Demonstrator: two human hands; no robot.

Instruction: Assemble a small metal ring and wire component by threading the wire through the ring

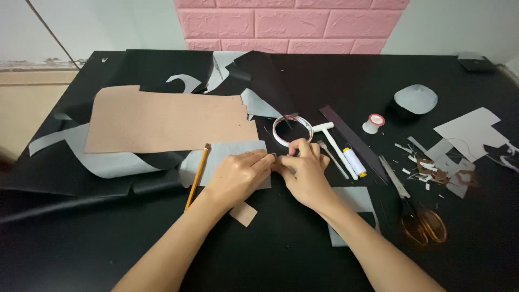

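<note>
Biggest risk I can see here is losing the grip on whatever tiny dark piece is being pinched between the two hands, since it's so small against the black tabletop that if it slips it'll basically vanish into the background. The left hand has its fingers curled down almost closed, tips pressed together at the piece and resting over the pale grey rectangular sheet, while the right hand is bunched up tight too, thumb and forefinger meeting the left ones right at that same spot. I honestly can't tell what the piece is or which hand really has hold of it, it's mostly hidden by the fingertips. It sits right between both sets of fingertips, touching them, just below the shiny metal ring and near the white T-shaped plastic tool. Other worry: the wooden pencil with the dark tip lies just beside the left wrist, so a nudge could roll it. The small white spool with yellow thread is near the right hand and could get knocked as well. The orange-handled scissors lie off to the right, near the forearm, so a careless elbow sweep might catch them. The big tan leather sheet is well clear.
</note>
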